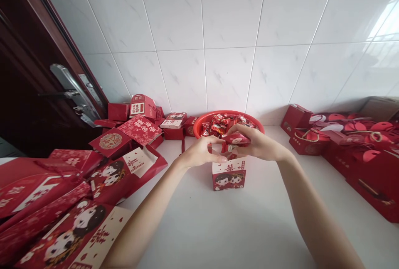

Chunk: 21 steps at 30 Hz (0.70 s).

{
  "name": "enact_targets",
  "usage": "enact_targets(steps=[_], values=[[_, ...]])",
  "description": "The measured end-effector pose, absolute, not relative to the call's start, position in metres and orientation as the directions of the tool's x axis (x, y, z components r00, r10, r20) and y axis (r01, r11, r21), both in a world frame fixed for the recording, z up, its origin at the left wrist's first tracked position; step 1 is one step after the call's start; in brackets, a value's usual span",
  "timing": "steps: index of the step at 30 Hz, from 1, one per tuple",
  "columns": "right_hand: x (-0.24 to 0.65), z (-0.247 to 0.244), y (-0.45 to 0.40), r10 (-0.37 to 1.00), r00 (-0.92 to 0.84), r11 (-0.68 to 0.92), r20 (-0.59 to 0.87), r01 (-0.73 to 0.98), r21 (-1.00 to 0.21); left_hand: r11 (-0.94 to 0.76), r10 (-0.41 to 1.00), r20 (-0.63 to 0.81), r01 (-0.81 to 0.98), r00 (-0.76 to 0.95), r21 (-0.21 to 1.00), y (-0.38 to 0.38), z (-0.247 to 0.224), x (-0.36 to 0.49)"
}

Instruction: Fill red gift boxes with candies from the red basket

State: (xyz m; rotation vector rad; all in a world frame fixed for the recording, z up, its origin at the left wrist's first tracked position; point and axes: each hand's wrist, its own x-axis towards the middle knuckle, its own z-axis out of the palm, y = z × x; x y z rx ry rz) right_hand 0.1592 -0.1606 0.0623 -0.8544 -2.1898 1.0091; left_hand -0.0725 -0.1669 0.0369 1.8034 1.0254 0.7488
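Note:
A small red gift box [229, 179] stands upright in the middle, with a cartoon couple on its front and a cream panel with a red character above. Just over and behind it, a red cardboard piece [237, 138] is pinched between my hands. My left hand [202, 152] curls around its left side, thumb toward the right. My right hand [258, 143] arches over its right side, fingertips on its top and front. Fingers partly cover the piece, so I cannot tell whether it joins the box below.
A red plastic basket [197, 127] of wrapped candies stands behind my hands against the tiled wall [229, 74]. Several red gift boxes [110, 141] pile up on the left, near a dark door [25, 61]. More red boxes with rope handles [343, 148] line the right side of the white table [199, 227].

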Motion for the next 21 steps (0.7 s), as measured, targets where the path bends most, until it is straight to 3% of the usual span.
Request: enact_targets(steps=[7, 14, 21], values=[[0.163, 0.062, -0.159, 0.760, -0.533, 0.557, 0.373, 0.237, -0.796, -0.276, 0.895, 0.094, 0.373, 0.437, 0.886, -0.167, 0.038, -0.072], [0.163, 0.063, -0.158, 0.758, -0.559, 0.581, 0.336, 0.345, -0.737, -0.249, 0.874, 0.052, 0.353, 0.483, 0.902, -0.167, 0.038, -0.071], [0.154, 0.061, -0.157, 0.779, -0.596, 0.540, 0.195, 0.480, -0.691, -0.324, 0.864, 0.126, 0.347, 0.487, 0.880, -0.163, 0.036, -0.072]])
